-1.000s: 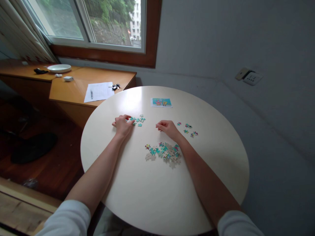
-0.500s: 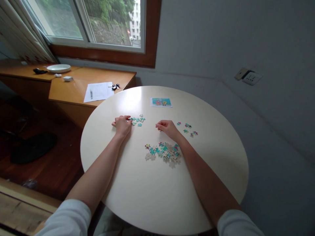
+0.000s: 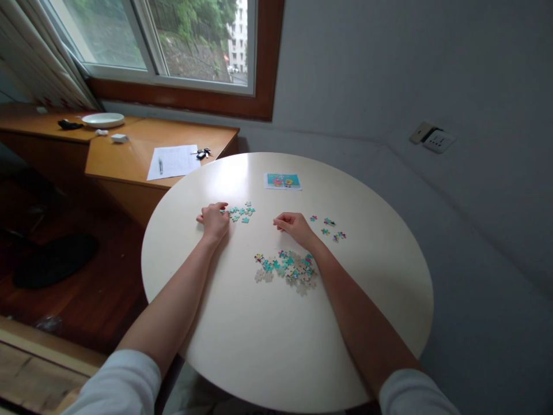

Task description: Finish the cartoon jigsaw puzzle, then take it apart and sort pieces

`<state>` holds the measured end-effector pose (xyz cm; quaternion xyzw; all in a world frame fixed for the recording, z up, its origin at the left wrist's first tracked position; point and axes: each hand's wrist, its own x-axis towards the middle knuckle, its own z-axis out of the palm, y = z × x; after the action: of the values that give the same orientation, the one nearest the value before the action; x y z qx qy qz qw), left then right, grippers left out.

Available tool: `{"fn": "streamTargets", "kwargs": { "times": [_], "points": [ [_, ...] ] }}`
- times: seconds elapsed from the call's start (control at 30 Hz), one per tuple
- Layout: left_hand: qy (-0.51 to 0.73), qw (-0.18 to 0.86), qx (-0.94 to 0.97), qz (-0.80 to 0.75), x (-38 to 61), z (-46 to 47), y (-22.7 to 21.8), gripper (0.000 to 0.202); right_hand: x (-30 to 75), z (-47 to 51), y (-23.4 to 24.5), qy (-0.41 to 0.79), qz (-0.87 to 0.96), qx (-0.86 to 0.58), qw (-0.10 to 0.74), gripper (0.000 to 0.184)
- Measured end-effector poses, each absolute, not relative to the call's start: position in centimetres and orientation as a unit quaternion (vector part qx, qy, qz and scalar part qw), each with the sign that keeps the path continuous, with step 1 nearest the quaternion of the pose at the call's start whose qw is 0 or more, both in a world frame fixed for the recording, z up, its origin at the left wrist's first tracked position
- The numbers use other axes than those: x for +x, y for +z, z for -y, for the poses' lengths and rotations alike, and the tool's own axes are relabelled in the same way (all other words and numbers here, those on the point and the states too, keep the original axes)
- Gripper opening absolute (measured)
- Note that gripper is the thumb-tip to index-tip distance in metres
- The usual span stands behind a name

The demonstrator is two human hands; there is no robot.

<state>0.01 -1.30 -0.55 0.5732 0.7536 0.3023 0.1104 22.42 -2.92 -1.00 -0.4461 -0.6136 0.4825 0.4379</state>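
My left hand (image 3: 213,220) rests at the left edge of a small cluster of turquoise jigsaw pieces (image 3: 242,211). Its thumb and forefinger are apart, with pieces showing just beyond them. My right hand (image 3: 294,226) hovers or rests over the middle of the table, fingers curled together in a pinch; whatever is between the tips is too small to make out. Nearer to me lies a mixed pile of jigsaw pieces (image 3: 287,268), some face up in colour, others grey side up. Right of my right hand, several colourful pieces (image 3: 337,237) lie scattered.
A picture card (image 3: 283,181) lies toward the far side of the round white table (image 3: 259,351). Beyond the left edge, a wooden desk (image 3: 142,132) holds a paper (image 3: 175,161) with a pen, keys (image 3: 201,153) and a white plate (image 3: 103,120).
My left thumb and forefinger have shifted slightly back to the left, showing more of the pieces beside them. My right hand keeps its pinched pose in nearly the same place.
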Motion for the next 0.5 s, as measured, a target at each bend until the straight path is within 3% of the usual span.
{"fn": "streamTargets", "kwargs": {
  "times": [0.23, 0.5],
  "points": [
    [0.327, 0.098, 0.553, -0.760, 0.15, 1.36, -0.39, 0.025, 22.48, 2.88, -0.98, 0.470, 0.577, -0.457, 0.487, 0.025],
    [0.308, 0.047, 0.578, -0.754, 0.72, 1.56, -0.99, 0.034, 22.58, 2.65, -1.20, 0.493, 0.492, -0.455, 0.555, 0.028]
  ]
}}
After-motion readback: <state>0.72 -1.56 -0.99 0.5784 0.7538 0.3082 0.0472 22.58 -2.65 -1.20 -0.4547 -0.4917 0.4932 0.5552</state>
